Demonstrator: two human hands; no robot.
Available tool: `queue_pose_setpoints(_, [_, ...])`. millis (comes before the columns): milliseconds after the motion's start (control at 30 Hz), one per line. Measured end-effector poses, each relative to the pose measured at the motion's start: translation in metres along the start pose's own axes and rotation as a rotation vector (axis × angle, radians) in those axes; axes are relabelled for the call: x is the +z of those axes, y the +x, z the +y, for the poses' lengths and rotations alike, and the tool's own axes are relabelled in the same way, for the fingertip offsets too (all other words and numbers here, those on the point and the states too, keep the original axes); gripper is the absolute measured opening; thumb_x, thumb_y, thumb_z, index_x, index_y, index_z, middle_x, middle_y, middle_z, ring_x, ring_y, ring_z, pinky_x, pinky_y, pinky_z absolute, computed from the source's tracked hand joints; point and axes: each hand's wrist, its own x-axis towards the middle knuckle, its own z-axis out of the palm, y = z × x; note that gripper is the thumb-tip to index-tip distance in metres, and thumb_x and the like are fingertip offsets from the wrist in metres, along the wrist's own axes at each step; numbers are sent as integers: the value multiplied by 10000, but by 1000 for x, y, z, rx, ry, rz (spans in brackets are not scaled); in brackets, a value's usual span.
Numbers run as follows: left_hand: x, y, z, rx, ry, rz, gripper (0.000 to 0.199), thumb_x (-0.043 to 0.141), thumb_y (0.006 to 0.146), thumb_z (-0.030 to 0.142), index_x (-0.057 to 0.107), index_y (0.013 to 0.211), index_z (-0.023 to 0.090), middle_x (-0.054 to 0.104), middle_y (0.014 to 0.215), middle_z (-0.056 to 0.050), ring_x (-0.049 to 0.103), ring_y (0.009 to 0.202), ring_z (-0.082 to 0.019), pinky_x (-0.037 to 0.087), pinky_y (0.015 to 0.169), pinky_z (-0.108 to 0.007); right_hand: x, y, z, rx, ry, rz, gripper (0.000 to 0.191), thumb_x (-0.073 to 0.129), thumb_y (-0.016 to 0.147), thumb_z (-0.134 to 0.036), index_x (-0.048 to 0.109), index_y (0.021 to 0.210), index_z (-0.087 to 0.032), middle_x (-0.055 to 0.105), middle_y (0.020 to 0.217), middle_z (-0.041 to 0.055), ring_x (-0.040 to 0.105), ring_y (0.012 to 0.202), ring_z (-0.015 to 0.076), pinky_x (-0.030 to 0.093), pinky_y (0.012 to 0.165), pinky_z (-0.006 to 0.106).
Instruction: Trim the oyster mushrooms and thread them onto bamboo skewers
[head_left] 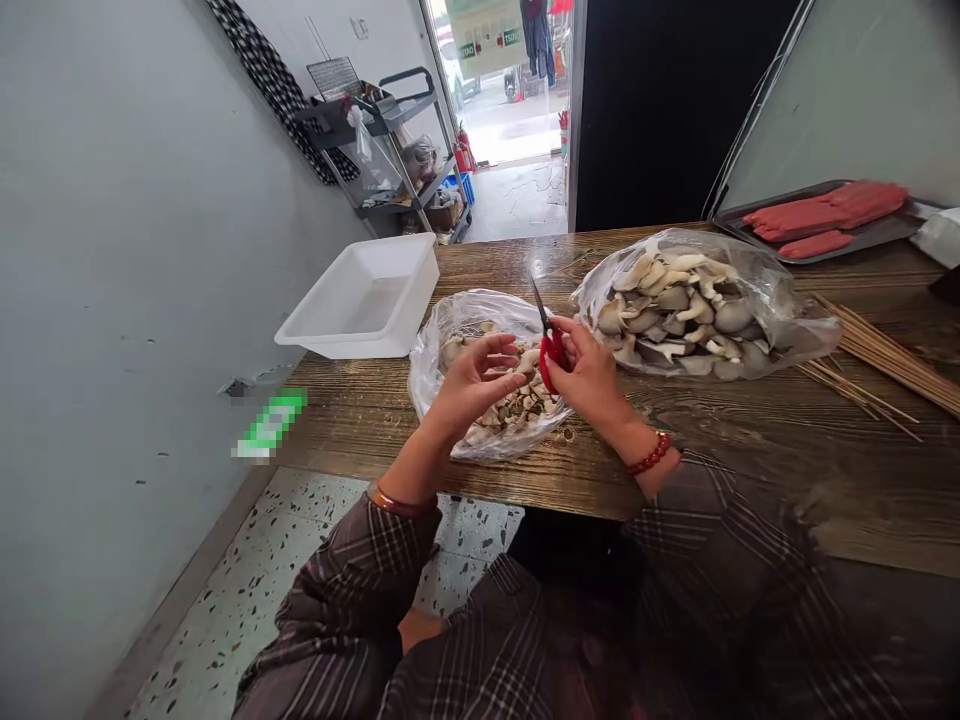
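Right hand (592,375) closed around the scissors' (553,358) red handles; left hand (472,385) loosely curled — hold unclear — both over a crinkled clear bag (425,372). Left of it, a smooth white tub (411,302); right, plump grey mushrooms (679,310), bagged.

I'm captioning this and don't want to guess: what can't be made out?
Head view throughout:
Left hand: whether it grips anything; the mushrooms behind blend with its fingers.
Bag beneath it: whatever the hand covers.
Green patch on the wall: its content, pixelated.
Skewers: some ends, cut off by the right edge.
White object: its full shape, same edge.
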Motion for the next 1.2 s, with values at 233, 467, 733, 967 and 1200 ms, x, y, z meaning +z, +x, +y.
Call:
queue_pose_setpoints(233, [12,8,-11,15,83,51,347,839,671,254,720,973,131,715,903,-58,633,793,-133,523,743,-262,-1,-2,-7,8,-23,-10,464,674,809,-267,600,1265,-215,736,948,50,698,834,193,572,768,354])
queue_pose_setpoints(467, [-4,9,-18,-145,-446,182,500,905,595,343,657,979,141,707,793,-19,644,687,-115,518,644,-222,-16,1,-18,-68,-271,-135,436,732,794,-400,674,1169,-187,711,811,35,641,697,177,521,680,311])
queue_pose_setpoints(733, [-10,5,-18,-164,-477,182,485,906,585,353,633,926,143,652,767,0,611,647,-99,517,611,-215,-19,-5,-19,-182,-420,-388,437,719,825,-357,688,1222,-176,722,857,47,626,691,176,532,687,316])
queue_pose_setpoints(967, [-4,3,-21,-142,-381,68,397,882,616,324,626,865,148,626,755,26,575,628,-68,479,607,-188,-15,-6,-17,-179,-436,-414,486,707,826,-389,673,1256,-165,737,906,73,646,750,205,538,735,352])
queue_pose_setpoints(1200, [-6,3,-25,-160,-391,84,388,877,610,328,629,853,154,651,830,1,601,678,-93,499,636,-217,-13,-12,-13,-178,-478,-435,382,629,878,-399,724,1170,-171,729,791,63,615,653,192,497,649,316])
